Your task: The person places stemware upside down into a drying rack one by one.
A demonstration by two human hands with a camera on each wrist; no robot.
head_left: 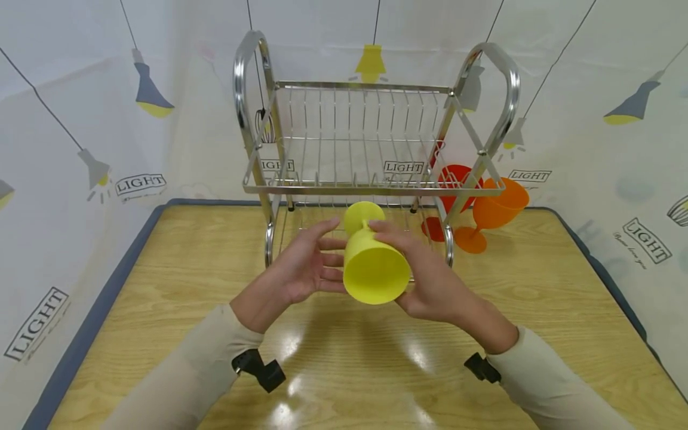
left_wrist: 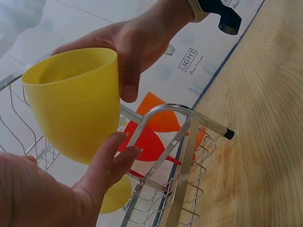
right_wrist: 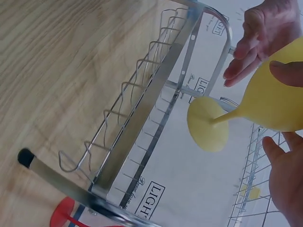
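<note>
A yellow plastic goblet (head_left: 359,248) is tilted in the air in front of the dish rack, its mouth toward me and its round foot pointing to the rack. My right hand (head_left: 436,280) grips its bowl from the right side. My left hand (head_left: 302,266) is beside it on the left, palm turned to the goblet and fingers extended. Whether those fingertips touch the bowl I cannot tell. In the left wrist view the bowl (left_wrist: 78,109) hides part of the right hand (left_wrist: 142,40). Stem and foot (right_wrist: 208,124) show clearly in the right wrist view.
A two-tier metal dish rack (head_left: 371,191) stands at the back of the wooden table (head_left: 177,334). Behind its right side are a red goblet (head_left: 454,176) and an orange goblet (head_left: 500,203), both upright. A printed white cloth (head_left: 177,89) hangs around the table.
</note>
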